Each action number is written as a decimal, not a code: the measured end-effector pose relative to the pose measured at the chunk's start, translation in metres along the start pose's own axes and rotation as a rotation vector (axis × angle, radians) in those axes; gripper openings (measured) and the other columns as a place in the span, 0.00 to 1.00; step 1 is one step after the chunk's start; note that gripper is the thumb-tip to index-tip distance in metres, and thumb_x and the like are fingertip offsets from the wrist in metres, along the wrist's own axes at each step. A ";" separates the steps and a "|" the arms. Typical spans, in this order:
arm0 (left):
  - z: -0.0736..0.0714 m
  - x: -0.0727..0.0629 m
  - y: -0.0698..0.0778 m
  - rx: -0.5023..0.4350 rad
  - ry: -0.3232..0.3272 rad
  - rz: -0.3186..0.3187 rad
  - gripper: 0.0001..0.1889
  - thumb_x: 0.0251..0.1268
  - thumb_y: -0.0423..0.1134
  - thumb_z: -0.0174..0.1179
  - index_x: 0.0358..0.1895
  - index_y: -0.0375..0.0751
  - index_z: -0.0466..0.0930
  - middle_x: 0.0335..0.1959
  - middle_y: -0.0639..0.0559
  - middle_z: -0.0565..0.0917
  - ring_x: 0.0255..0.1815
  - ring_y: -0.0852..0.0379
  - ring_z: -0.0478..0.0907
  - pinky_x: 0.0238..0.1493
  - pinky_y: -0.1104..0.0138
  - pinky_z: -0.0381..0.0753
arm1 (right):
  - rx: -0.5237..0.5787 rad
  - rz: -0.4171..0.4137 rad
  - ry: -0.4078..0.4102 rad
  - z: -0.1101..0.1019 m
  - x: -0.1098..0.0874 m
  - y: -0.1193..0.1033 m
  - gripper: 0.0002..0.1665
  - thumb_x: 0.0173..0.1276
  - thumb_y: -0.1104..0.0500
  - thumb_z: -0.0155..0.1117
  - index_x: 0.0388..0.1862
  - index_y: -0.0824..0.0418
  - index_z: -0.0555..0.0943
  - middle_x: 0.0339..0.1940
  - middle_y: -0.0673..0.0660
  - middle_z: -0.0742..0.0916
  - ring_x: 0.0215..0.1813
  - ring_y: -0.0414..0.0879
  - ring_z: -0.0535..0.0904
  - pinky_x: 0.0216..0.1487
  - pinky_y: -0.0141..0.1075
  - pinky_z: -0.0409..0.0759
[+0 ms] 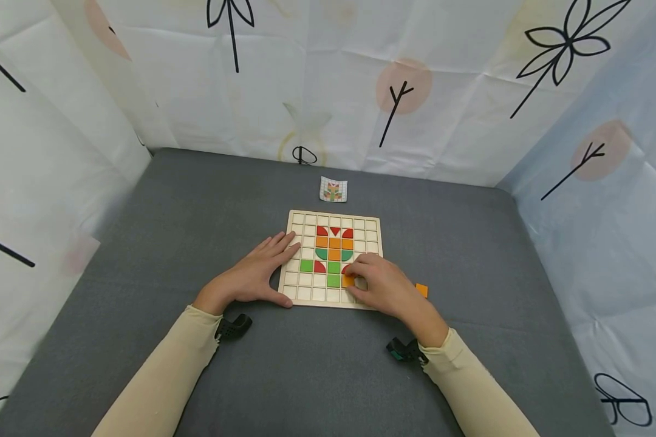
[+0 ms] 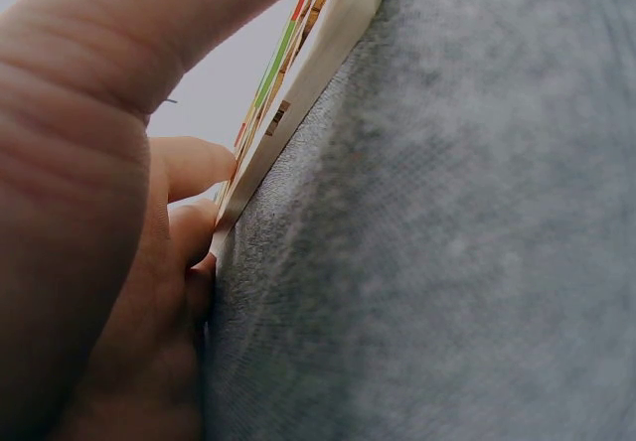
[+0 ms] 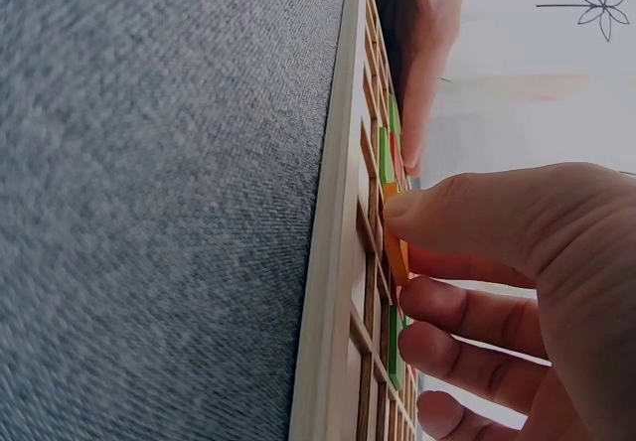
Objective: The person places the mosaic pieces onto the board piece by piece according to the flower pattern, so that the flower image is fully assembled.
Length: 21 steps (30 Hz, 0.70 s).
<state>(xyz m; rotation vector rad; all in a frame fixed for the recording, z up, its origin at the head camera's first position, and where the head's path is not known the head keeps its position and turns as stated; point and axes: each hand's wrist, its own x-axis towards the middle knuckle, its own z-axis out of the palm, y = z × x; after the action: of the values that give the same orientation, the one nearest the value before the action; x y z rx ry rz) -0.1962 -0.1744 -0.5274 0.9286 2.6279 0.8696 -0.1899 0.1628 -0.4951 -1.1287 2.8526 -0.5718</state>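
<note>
A wooden grid board [image 1: 305, 292] lies on the grey table, with red, orange and green tiles set in its middle cells. My left hand [image 1: 251, 273] rests against the board's left side, its fingers spread over the edge and its thumb at the near corner. Over the board's lower right, my right hand [image 1: 385, 286] pinches an orange square tile [image 3: 396, 237] between thumb and fingers. That tile looks slightly tilted against the grid, beside a green tile [image 3: 387, 158]. Part of a red tile is hidden behind the right fingers.
Beyond the board lies a small card [image 1: 333, 190] with a coloured grid pattern. Another orange tile [image 1: 422, 290] sits on the table right of the board, partly behind the right wrist. Printed white cloth [image 1: 339, 121] hangs around the table's back and sides.
</note>
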 end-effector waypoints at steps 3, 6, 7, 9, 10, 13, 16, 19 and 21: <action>-0.001 0.000 0.001 0.006 -0.014 -0.015 0.67 0.54 0.66 0.80 0.89 0.37 0.51 0.91 0.39 0.44 0.90 0.39 0.36 0.87 0.44 0.38 | -0.001 0.002 -0.002 0.000 0.000 0.000 0.13 0.69 0.58 0.80 0.52 0.55 0.92 0.47 0.48 0.87 0.46 0.43 0.81 0.46 0.40 0.84; -0.002 0.001 0.002 0.016 -0.027 -0.029 0.67 0.54 0.65 0.80 0.90 0.38 0.50 0.91 0.41 0.44 0.90 0.40 0.36 0.87 0.45 0.38 | 0.000 0.006 -0.004 -0.001 0.000 0.000 0.13 0.69 0.58 0.80 0.52 0.55 0.92 0.47 0.49 0.87 0.46 0.43 0.81 0.46 0.41 0.84; -0.002 0.001 0.002 0.019 -0.029 -0.032 0.67 0.54 0.65 0.80 0.90 0.38 0.50 0.91 0.41 0.44 0.90 0.40 0.36 0.87 0.45 0.38 | 0.001 0.007 -0.005 -0.001 0.000 0.000 0.13 0.69 0.58 0.80 0.52 0.55 0.92 0.47 0.49 0.87 0.47 0.43 0.81 0.46 0.41 0.84; -0.002 0.001 0.002 0.020 -0.028 -0.037 0.68 0.54 0.65 0.80 0.90 0.38 0.50 0.91 0.41 0.44 0.90 0.39 0.36 0.87 0.44 0.38 | 0.002 0.008 -0.005 -0.001 0.000 -0.001 0.13 0.69 0.58 0.80 0.52 0.55 0.92 0.47 0.49 0.87 0.47 0.44 0.81 0.46 0.41 0.84; -0.002 0.001 0.002 0.020 -0.027 -0.037 0.68 0.54 0.65 0.81 0.90 0.38 0.50 0.91 0.40 0.44 0.90 0.39 0.36 0.87 0.44 0.38 | 0.003 0.009 -0.005 -0.001 0.000 -0.001 0.13 0.69 0.58 0.80 0.52 0.55 0.92 0.47 0.49 0.87 0.47 0.44 0.81 0.46 0.41 0.84; -0.002 0.000 0.002 0.018 -0.026 -0.037 0.68 0.54 0.65 0.81 0.90 0.38 0.50 0.91 0.41 0.44 0.90 0.39 0.36 0.87 0.44 0.38 | 0.004 0.007 0.000 -0.001 0.000 -0.001 0.13 0.69 0.59 0.81 0.51 0.55 0.92 0.47 0.49 0.87 0.47 0.44 0.80 0.46 0.41 0.84; -0.002 0.000 0.003 0.019 -0.029 -0.036 0.68 0.53 0.66 0.81 0.90 0.39 0.50 0.91 0.41 0.43 0.90 0.40 0.36 0.87 0.45 0.38 | 0.002 0.005 0.004 -0.002 0.000 -0.002 0.13 0.68 0.59 0.81 0.51 0.55 0.92 0.46 0.49 0.87 0.46 0.43 0.80 0.45 0.40 0.84; -0.001 0.001 0.002 0.022 -0.030 -0.034 0.68 0.54 0.66 0.81 0.90 0.39 0.50 0.91 0.42 0.43 0.90 0.41 0.35 0.87 0.45 0.38 | 0.001 0.004 0.004 -0.002 0.000 -0.002 0.13 0.68 0.59 0.81 0.51 0.55 0.92 0.46 0.49 0.87 0.46 0.43 0.80 0.45 0.40 0.84; -0.001 0.002 0.002 0.020 -0.030 -0.033 0.68 0.53 0.66 0.80 0.90 0.39 0.50 0.91 0.42 0.43 0.90 0.41 0.35 0.87 0.45 0.38 | 0.001 0.001 0.006 -0.003 0.000 -0.002 0.13 0.68 0.59 0.81 0.50 0.55 0.92 0.46 0.49 0.87 0.45 0.43 0.80 0.45 0.40 0.84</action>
<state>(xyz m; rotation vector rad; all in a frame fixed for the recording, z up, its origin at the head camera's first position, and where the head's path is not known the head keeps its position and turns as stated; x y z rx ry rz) -0.1970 -0.1729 -0.5251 0.8933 2.6233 0.8157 -0.1885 0.1623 -0.4914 -1.1268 2.8580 -0.5776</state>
